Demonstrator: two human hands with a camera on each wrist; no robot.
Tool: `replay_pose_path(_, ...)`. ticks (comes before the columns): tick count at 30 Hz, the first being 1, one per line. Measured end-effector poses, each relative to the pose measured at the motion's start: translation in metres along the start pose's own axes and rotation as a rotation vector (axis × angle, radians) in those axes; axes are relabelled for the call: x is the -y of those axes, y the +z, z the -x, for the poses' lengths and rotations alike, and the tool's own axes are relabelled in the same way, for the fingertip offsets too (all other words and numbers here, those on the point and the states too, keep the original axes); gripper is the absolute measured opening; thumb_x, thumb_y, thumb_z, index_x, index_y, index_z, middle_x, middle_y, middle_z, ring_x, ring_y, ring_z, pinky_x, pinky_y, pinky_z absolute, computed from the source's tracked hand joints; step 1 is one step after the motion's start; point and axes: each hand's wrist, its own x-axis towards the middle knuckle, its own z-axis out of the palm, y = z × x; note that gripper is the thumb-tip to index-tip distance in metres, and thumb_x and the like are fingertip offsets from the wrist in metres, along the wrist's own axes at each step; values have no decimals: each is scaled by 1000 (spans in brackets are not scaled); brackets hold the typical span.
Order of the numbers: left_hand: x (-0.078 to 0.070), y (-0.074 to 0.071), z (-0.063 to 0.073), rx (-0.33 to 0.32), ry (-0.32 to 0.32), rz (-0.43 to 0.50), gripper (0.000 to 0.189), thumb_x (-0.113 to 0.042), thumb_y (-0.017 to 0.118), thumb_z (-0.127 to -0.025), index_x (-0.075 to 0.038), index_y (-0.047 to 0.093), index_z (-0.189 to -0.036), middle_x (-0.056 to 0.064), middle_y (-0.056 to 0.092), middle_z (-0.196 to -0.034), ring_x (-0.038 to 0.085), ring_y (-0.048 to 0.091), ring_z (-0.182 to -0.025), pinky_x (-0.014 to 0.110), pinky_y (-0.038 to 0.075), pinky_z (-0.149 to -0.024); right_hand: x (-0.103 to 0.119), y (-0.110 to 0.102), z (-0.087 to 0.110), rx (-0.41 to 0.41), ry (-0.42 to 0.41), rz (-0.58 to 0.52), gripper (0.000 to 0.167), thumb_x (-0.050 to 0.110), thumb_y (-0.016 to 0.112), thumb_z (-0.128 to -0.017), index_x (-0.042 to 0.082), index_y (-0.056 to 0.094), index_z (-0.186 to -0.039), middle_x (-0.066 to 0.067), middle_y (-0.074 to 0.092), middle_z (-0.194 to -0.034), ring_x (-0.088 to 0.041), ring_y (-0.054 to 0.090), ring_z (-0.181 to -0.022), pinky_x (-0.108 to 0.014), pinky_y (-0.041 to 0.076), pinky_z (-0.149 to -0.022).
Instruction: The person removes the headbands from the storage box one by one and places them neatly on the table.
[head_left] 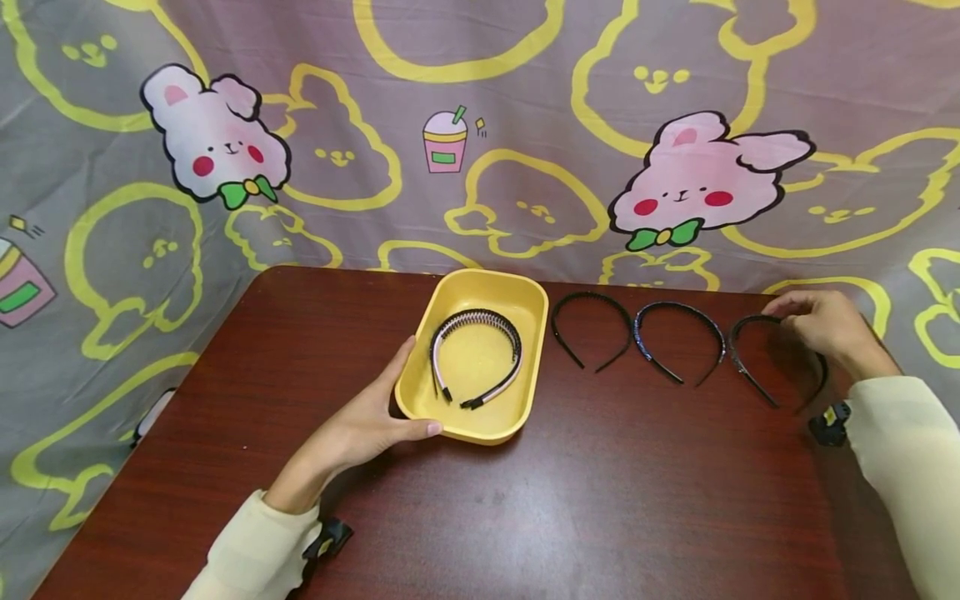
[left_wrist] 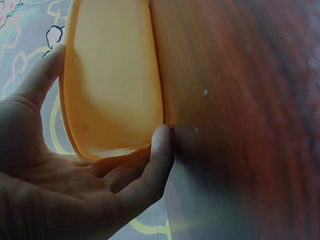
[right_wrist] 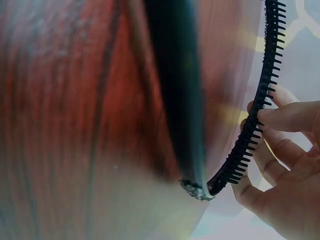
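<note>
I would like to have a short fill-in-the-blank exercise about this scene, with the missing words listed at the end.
1. The bin held by the left hand is coloured ____.
2. The right hand pinches a headband lined with short ____.
3. Between the bin and that headband, the number of other headbands lying on the table is ____.
4. In the head view, the bin stands to the ____ of these headbands.

Missing words: yellow; teeth; two; left.

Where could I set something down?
The brown wooden table lies bare left of the yellow oblong tray and left hand, also between the cream sleeves. Crowded: right of the tray, three dark arched headbands, one in the right hand.
</note>
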Motion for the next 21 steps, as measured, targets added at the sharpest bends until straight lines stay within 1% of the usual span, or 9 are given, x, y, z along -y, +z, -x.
replay_pose_path(4, 0, 0, 0, 1, 1, -1, 123, -35, 89, -84, -29, 0, -170, 7, 10, -177, 35, 16, -161, 61, 16, -129, 0, 3, -1, -8, 0, 0, 27, -4, 54, -94, -6, 74, -111, -33, 66, -115, -27, 50, -82, -30, 38, -61)
replay_pose_path(6, 0, 0, 0, 1, 1, -2, 123, -35, 89, -84, -30, 0, -170, 7, 10, -177, 35, 16, -161, 61, 16, -129, -1, 4, -1, -7, 8, -4, 26, -3, 54, -94, -6, 74, -111, -32, 65, -113, -27, 49, -81, -31, 37, -59)
replay_pose_path(9, 0, -1, 0, 0, 0, -6, 123, -35, 89, -84, -31, 0, -170, 7, 10, -177, 35, 17, -161, 61, 17, -129, -2, 5, -1, -9, 10, -10, 26, -4, 54, -94, -6, 74, -111, -28, 66, -106, -22, 48, -75, -31, 37, -57)
replay_pose_path(11, 0, -1, 0, -1, -3, -10, 123, -36, 89, -84, -31, 0, -170, 7, 11, -177, 35, 17, -161, 61, 17, -129, -2, 6, -2, -13, 10, -5, 26, -4, 54, -95, -6, 74, -111, -26, 66, -103, -20, 48, -74, -30, 37, -57)
replay_pose_path(14, -1, -1, 0, -1, -10, -15, 123, -36, 88, -85, -32, 0, -170, 7, 11, -177, 36, 18, -161, 61, 18, -129, -1, 8, -3, -15, 15, 1, 26, -3, 53, -95, -6, 73, -112, -28, 65, -107, -26, 49, -77, -32, 36, -59)
replay_pose_path(17, -1, -1, 0, -2, -14, -13, 123, -37, 89, -85, -33, 0, -170, 7, 11, -177, 36, 18, -161, 61, 18, -129, -1, 10, -4, -15, 13, 12, 27, -2, 52, -97, -6, 73, -113, -32, 64, -116, -33, 50, -87, -34, 36, -65)
replay_pose_path(19, 0, -1, 0, -1, -16, -10, 123, -37, 89, -84, -32, 0, -170, 7, 12, -177, 35, 18, -161, 61, 18, -129, -1, 10, -4, -10, 14, 11, 27, -2, 52, -97, -6, 73, -113, -35, 62, -122, -39, 53, -94, -35, 37, -69)
replay_pose_path(21, 0, -1, 1, 0, -17, -8, 123, -37, 89, -84, -33, 0, -170, 7, 12, -177, 36, 19, -160, 62, 18, -128, -2, 11, -4, -6, 15, 8, 27, -2, 51, -97, -7, 73, -113, -36, 62, -126, -43, 54, -100, -36, 38, -73)
